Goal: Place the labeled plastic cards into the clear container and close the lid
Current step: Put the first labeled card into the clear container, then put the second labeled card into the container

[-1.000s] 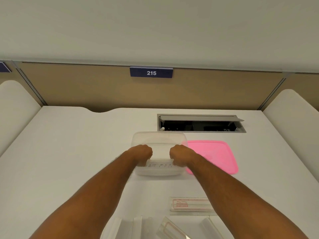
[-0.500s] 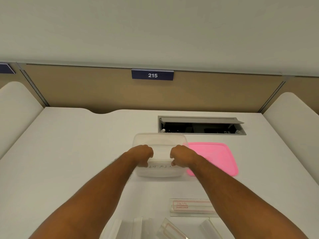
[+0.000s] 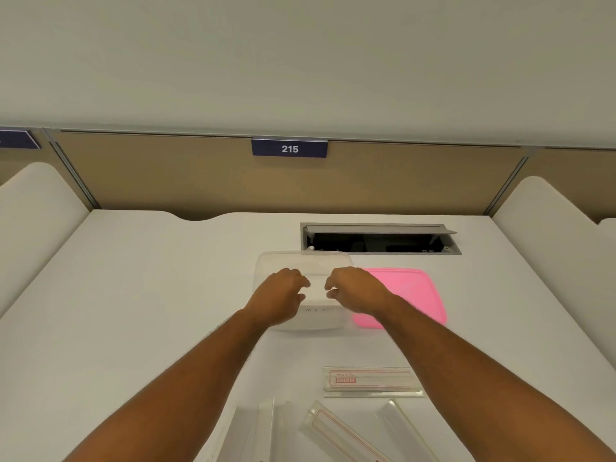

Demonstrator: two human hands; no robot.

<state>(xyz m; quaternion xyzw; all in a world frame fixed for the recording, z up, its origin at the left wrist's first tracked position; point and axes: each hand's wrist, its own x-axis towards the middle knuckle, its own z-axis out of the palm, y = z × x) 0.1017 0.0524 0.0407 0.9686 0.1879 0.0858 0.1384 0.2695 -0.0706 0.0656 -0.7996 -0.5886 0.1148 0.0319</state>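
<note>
Hovering over the clear container, my left hand and my right hand sit close together above its open top, fingers loosely curled and holding nothing that I can see. Inside the box, low by the near wall, I can see some faint dark letters; that may be a card already put in, but I can't be sure. So I think I am in the middle of the filling step. More labeled plastic cards wait on the counter near me: one flat card with red print, one slanted card with a red outline, and a few more clear strips by the bottom edge that are hard to make out. The pink lid lies flat just to the right of the box, touching or almost touching it — I can't tell which. Next, I think I need to pull my hands back toward me, pick up another card and set it in the box. The lid goes on last. The cards are thin and see-through, so lifting an edge may be tricky. The counter is white and smooth, with an open cable slot behind the box, a tan wall panel at the back, and a blue sign that says 215.
</note>
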